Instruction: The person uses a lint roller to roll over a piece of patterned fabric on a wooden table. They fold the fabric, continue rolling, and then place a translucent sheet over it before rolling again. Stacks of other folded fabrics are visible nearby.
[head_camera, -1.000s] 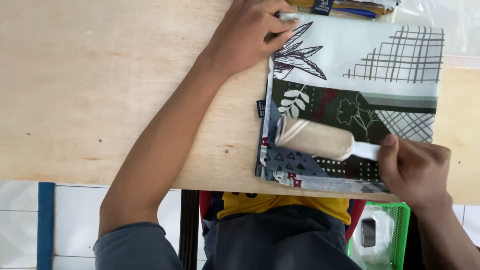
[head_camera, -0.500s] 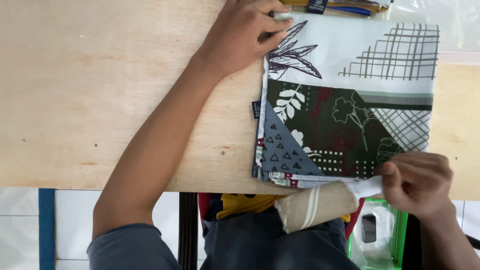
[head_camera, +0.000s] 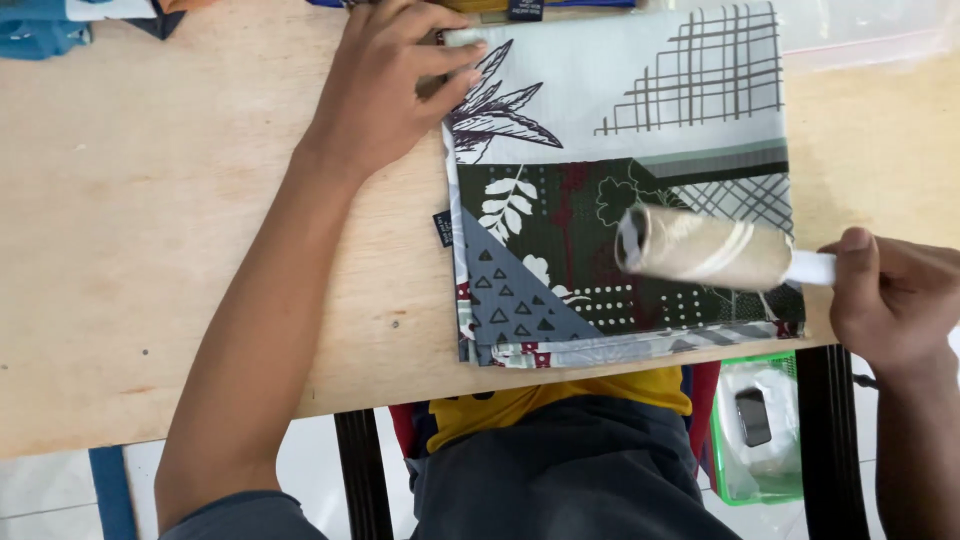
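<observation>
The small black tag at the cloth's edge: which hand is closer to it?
Left. The left hand presses the folded cloth just above the black tag; the right hand holds the lint roller across the cloth.

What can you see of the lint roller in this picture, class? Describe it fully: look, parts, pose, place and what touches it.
The lint roller has a beige cylinder, seemingly wrapped in paper sheets, on a white handle. It lies roughly level, the handle pointing right, and is slightly motion-blurred. The right hand grips the handle. The cylinder sits over the dark green patterned part of the folded cloth on the wooden table; whether it presses on the cloth cannot be told.
</observation>
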